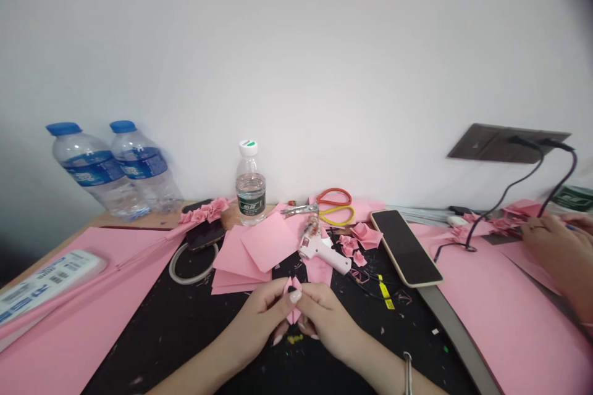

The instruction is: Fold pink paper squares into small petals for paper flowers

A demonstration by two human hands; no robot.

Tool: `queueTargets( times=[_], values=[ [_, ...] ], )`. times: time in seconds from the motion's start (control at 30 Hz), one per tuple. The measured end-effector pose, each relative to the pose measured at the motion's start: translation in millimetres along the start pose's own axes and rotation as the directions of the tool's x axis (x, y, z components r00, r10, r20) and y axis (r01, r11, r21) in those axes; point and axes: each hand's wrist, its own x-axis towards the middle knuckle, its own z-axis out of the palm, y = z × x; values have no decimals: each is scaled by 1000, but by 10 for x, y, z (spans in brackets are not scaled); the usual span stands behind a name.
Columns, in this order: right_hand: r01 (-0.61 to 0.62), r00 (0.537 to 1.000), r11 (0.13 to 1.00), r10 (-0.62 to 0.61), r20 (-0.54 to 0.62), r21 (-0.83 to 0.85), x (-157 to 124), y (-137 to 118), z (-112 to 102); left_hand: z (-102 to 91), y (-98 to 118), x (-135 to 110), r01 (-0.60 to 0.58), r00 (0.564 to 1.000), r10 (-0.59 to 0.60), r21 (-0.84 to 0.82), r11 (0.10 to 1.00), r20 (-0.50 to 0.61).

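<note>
Between my two hands, low over the black mat [185,345], is a small folded piece of pink paper [293,315]. My left hand [263,315] pinches its left side, with the thumb across the front. My right hand [330,320] grips the right side, fingers curled behind it. Just beyond my hands lie several square pink sheets [269,244]. A white glue gun [324,253] rests to the right of them, beside small folded pink paper flowers [365,236]. Scissors [336,207] with a red and a yellow handle lie behind it.
A small water bottle [251,191] and two large bottles [141,163] stand along the wall. A phone [407,248] lies right; a tape roll [178,274] and pink flower stem [152,247] lie left. Another person's hand [556,253] works at far right, near cables [504,188].
</note>
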Motion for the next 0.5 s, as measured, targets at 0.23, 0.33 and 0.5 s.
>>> queueTargets(
  times=[0.23, 0.33, 0.5],
  values=[
    [112, 982, 960, -146, -118, -255, -24, 18, 29, 45, 43, -43, -6, 999, 9, 44, 999, -51],
    [148, 965, 908, -220, -144, -392, -34, -1, 44, 82, 68, -73, -1, 996, 8, 77, 997, -83],
    [198, 941, 857, -302, -152, -476, -49, -15, 62, 113, 77, -90, 26, 995, -17, 91, 996, -97]
  ],
)
